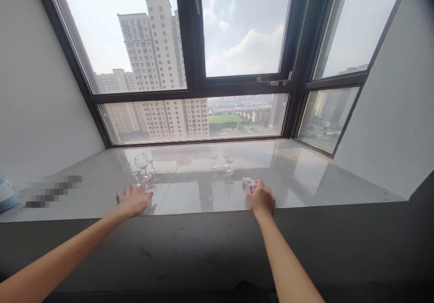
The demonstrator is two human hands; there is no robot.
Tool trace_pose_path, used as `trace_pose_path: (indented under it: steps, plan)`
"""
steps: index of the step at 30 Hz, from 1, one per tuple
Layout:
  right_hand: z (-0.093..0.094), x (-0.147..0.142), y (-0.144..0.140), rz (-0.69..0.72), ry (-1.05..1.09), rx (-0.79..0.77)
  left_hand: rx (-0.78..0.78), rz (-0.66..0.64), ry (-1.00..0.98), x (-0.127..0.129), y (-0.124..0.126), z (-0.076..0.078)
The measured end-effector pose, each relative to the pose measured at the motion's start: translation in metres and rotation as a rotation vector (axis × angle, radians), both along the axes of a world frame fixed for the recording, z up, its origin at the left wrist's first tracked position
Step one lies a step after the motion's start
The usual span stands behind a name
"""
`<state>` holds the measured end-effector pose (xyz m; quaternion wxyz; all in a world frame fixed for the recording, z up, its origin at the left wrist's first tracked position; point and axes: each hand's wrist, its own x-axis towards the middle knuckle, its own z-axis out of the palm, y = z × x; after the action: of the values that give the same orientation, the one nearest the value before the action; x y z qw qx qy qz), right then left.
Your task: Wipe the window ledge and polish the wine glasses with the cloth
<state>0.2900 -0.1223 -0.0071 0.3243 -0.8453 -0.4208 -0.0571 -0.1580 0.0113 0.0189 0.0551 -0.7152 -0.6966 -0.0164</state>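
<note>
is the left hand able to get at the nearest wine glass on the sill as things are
Probably yes: the left hand lies open on the window sill, fingertips right by the nearest wine glass, with nothing between them. It holds nothing.

- I saw two bare forearms coming up from the bottom edge of my view, with no sleeves on either of them.
- My left hand point(133, 201) wore nothing: no glove, no ring that I could make out, no watch or band at the wrist.
- My right hand point(260, 198) was just as bare, and its wrist carried no strap or bracelet.
- Both arms were slim and unmarked; I could see no tattoos, plasters or writing on them.
</note>
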Motion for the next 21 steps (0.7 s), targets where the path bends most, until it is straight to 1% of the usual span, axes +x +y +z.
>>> trace_pose_path:
  steps: [2, 3, 5, 7, 9, 10, 13, 16, 18, 21]
  plan:
    - [0.001, 0.0, 0.0, 0.0, -0.011, 0.001, -0.002, -0.02, 0.001, 0.016, -0.014, 0.001]
    - [0.001, 0.0, 0.0, 0.0, -0.014, 0.0, 0.005, -0.076, -0.006, 0.027, -0.021, 0.001]
    - [0.001, 0.0, 0.0, 0.005, -0.017, -0.002, -0.002, -0.28, -0.031, 0.053, -0.031, 0.001]
    - [0.0, 0.0, 0.001, 0.01, -0.015, 0.001, -0.011, -0.493, -0.08, 0.085, -0.034, 0.0]
    - [0.0, 0.001, 0.001, 0.012, -0.012, 0.006, -0.028, -0.611, -0.104, 0.123, -0.026, -0.001]
    - [0.0, 0.001, 0.001, 0.01, -0.011, 0.01, -0.052, -0.639, -0.104, 0.144, -0.019, -0.002]
    - [0.001, 0.001, 0.001, -0.002, -0.002, 0.015, -0.094, -0.625, -0.09, 0.205, 0.011, -0.001]
    - [0.001, 0.001, 0.0, 0.002, 0.015, 0.017, -0.038, -0.618, -0.09, 0.252, 0.039, 0.0]
    - [0.001, 0.002, 0.0, 0.009, 0.017, 0.026, -0.038, -0.579, -0.111, 0.273, 0.054, -0.001]
    - [0.0, 0.002, 0.001, 0.005, 0.008, 0.037, -0.072, -0.531, -0.105, 0.288, 0.07, -0.006]
